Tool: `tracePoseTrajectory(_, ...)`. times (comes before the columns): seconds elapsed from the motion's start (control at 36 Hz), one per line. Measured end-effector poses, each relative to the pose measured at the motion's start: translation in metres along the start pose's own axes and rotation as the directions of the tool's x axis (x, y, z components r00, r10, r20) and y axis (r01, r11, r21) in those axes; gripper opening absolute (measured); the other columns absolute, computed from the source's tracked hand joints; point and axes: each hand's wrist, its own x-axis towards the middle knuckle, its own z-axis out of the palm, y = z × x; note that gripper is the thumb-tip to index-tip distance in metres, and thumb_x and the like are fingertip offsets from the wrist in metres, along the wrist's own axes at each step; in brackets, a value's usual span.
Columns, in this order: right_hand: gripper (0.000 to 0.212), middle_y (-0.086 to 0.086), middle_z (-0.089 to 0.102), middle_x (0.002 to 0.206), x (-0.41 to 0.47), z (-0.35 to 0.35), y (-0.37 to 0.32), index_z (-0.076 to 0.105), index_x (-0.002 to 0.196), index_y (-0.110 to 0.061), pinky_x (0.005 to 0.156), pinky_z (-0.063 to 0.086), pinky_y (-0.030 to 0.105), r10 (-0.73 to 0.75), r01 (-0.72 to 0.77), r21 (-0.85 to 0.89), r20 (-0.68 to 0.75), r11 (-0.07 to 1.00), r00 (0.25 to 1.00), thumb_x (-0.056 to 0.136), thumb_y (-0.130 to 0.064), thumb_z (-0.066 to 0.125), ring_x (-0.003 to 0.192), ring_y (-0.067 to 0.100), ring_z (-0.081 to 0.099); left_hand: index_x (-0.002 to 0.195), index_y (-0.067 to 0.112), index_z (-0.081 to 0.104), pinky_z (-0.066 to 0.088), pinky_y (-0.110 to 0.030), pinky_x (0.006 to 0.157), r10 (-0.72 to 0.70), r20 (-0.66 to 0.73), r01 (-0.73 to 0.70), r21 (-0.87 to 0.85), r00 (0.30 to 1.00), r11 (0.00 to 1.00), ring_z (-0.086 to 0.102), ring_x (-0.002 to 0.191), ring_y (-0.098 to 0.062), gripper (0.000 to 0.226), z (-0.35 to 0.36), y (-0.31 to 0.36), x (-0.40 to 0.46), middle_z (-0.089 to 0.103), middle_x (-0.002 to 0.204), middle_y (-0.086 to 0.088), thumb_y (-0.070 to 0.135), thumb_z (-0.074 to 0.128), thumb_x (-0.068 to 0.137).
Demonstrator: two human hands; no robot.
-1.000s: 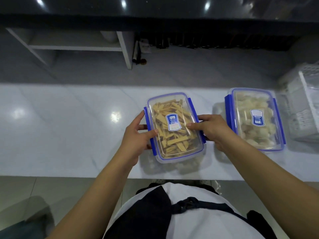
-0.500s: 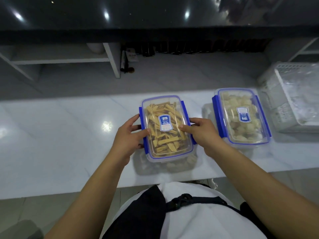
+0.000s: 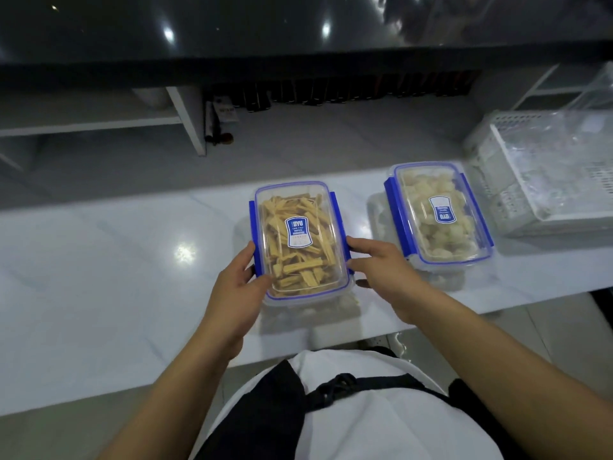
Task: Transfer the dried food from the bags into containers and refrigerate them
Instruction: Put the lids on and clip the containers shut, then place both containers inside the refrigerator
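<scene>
Head view shows two clear plastic boxes on a shiny white worktop (image 3: 99,260) with faint grey veins in it. Each box is a long rectangle with round corners, a see-through lid, blue clips down the long sides and a blue sticker on top.

One box, the strip box (image 3: 300,240), is full of flat yellow-brown strips of dried food (they look stiff and dry). It sits close to the worktop's near edge, about the middle of it. The other, the chunk box (image 3: 438,214), holds pale, lumpy chunks and sits to the right, nearer the far edge, apart from the first.

Both bare arms reach forward from below. The left hand (image 3: 237,287) holds the strip box's left side, thumb curled onto the lid's near corner and fingers by the blue clip. The right hand (image 3: 378,270) holds its right side, fingers curled round the clip there. I cannot tell if the box is lifted off the top.

One white plastic basket (image 3: 517,180) with small holes in its walls stands at the worktop's right end, with crinkly clear plastic inside.
</scene>
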Motion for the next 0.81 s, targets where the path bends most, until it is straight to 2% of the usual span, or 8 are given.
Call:
tracePoseTrajectory(0.14,0.037,-0.007,0.062,0.126,-0.005,-0.025,-0.006,0.055,0.135,-0.027,0.099,0.051,0.042,0.003,-0.001,-0.022,0.083,1.000,0.997,0.099,-0.019,0.055,0.112,0.015,0.062,0.131,0.034,0.057,0.053,-0.024,0.068,-0.039,-0.031,0.039,-0.010,0.999,0.999,0.065,0.099,-0.004,0.033,-0.006,0.016,0.008,0.064,0.126,0.012,0.022,0.057,0.100)
tracePoseTrajectory(0.22,0.033,-0.006,0.068,0.117,-0.011,-0.048,-0.003,0.063,0.128,-0.027,0.094,0.055,0.039,-0.105,0.110,0.050,-0.098,0.993,0.990,0.096,-0.019,0.062,0.106,0.016,0.067,0.141,0.036,0.049,0.050,-0.018,0.063,0.059,-0.154,-0.053,0.046,0.986,0.998,0.050,0.117,-0.005,0.046,-0.002,0.026,0.008,0.049,0.142,0.009,0.025,0.060,0.098)
tracePoseTrajectory(0.31,0.026,0.001,0.071,0.111,-0.018,-0.079,0.006,0.070,0.116,-0.021,0.089,0.057,0.037,-0.135,0.181,0.123,-0.309,0.976,0.941,0.092,-0.013,0.065,0.101,0.020,0.069,0.131,0.033,0.058,0.052,-0.011,0.055,0.189,-0.136,-0.192,-0.016,0.973,0.981,0.059,0.112,-0.006,0.036,0.009,0.038,0.001,0.059,0.130,0.013,0.016,0.059,0.099)
tracePoseTrajectory(0.39,0.024,0.003,0.071,0.115,-0.018,-0.110,0.026,0.072,0.110,-0.024,0.085,0.055,0.034,-0.116,0.186,0.110,-0.463,0.976,0.879,0.089,-0.014,0.067,0.102,0.020,0.068,0.118,0.027,0.068,0.059,-0.022,0.072,0.196,0.018,-0.193,-0.094,0.981,0.977,0.068,0.107,-0.010,0.032,0.030,0.046,-0.002,0.071,0.115,0.009,0.006,0.059,0.096)
tracePoseTrajectory(0.47,0.024,0.002,0.069,0.116,-0.015,-0.132,0.046,0.069,0.111,-0.024,0.096,0.051,0.040,-0.064,0.139,0.089,-0.574,0.986,0.816,0.089,-0.016,0.068,0.105,0.018,0.064,0.124,0.032,0.065,0.056,-0.034,0.093,0.146,0.183,-0.142,-0.036,0.972,0.989,0.064,0.116,-0.012,0.035,0.062,0.047,0.000,0.067,0.123,0.011,0.011,0.062,0.096)
tracePoseTrajectory(0.58,0.045,0.002,0.059,0.133,-0.004,-0.150,0.063,0.059,0.133,-0.019,0.103,0.047,0.042,-0.006,0.080,0.090,-0.626,0.993,0.780,0.090,-0.021,0.069,0.118,0.021,0.058,0.138,0.034,0.053,0.045,-0.019,0.086,0.086,0.317,-0.109,0.055,0.944,0.993,0.053,0.124,-0.007,0.046,0.105,0.049,0.006,0.055,0.139,0.016,0.020,0.063,0.096)
tracePoseTrajectory(0.69,0.056,0.004,0.051,0.141,0.011,-0.163,0.069,0.050,0.143,-0.019,0.095,0.044,0.033,0.011,0.086,0.130,-0.612,0.988,0.791,0.091,-0.022,0.069,0.124,0.021,0.053,0.147,0.033,0.044,0.043,-0.039,0.108,0.021,0.337,-0.048,0.073,0.941,0.996,0.046,0.135,-0.014,0.059,0.141,0.050,0.019,0.045,0.151,0.010,0.022,0.067,0.093)
tracePoseTrajectory(0.81,0.053,0.005,0.059,0.131,0.034,-0.181,0.066,0.052,0.140,-0.017,0.082,0.045,0.034,0.087,0.028,0.223,-0.487,0.975,0.869,0.090,-0.023,0.069,0.111,0.022,0.060,0.153,0.027,0.033,0.042,-0.045,0.110,-0.104,0.311,0.094,0.045,0.945,0.994,0.043,0.138,-0.020,0.070,0.177,0.048,0.041,0.038,0.155,0.005,0.025,0.068,0.093)
